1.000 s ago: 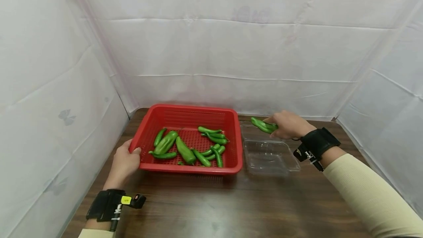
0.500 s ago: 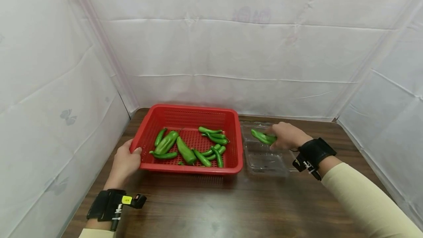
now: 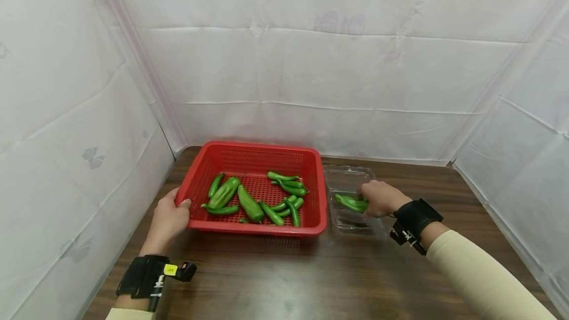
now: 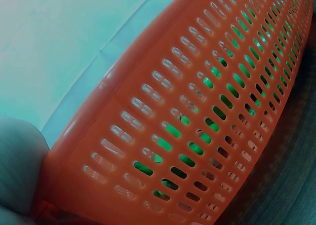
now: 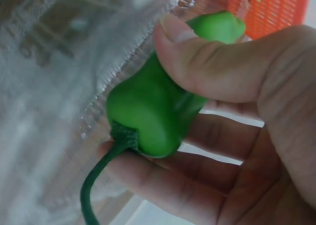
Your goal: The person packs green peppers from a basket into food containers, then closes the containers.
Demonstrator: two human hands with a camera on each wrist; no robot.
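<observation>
Pepper (image 5: 158, 111) stem (image 5: 96, 185) — wrist view only

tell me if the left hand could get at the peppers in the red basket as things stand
Probably yes: the left hand grips the red basket at its near-left corner, the basket is open-topped, and nothing covers the peppers.
</observation>
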